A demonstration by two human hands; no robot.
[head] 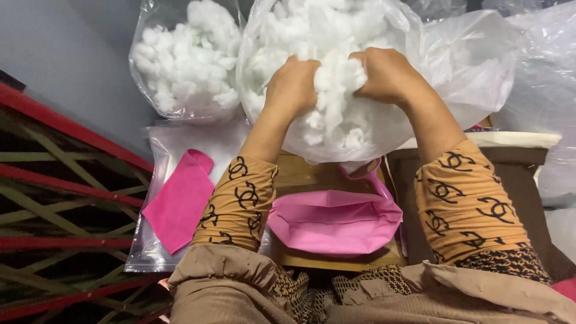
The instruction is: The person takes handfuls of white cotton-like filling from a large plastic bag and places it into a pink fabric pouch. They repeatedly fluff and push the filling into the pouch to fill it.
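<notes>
Step in hand, as it looks: pulling a wad of white stuffing (339, 99) out of the big clear plastic bag (384, 129) that sits at the far edge of the worktop (303, 174), w/ both hands up at the bag's mouth. Left hand (292, 86) is a closed fist, fingers curled tight into the fluff; right hand (387, 75) likewise clenched, knuckles up, w/ a clump bulging out btwn the two fists. So both grips are fully closed on the same wad, hands just beside each other, the stuffing squeezed btwn them and partly still joined to the mass in the bag. Below the hands, near the person's lap, a pink fabric cover (335, 221) lies on the worktop w/ its opening gaping upward, directly under the forearms. Next move, by my read, calls for tearing the wad free of the rest w/o dragging half the bag along, then bringing it down to the pink opening; the fluff clings, so a firm pull-apart is prob. needed. To the left: a 2nd bag of stuffing (186, 60), and a flat pink fabric piece (179, 201) on a clear plastic sleeve (157, 144).
</notes>
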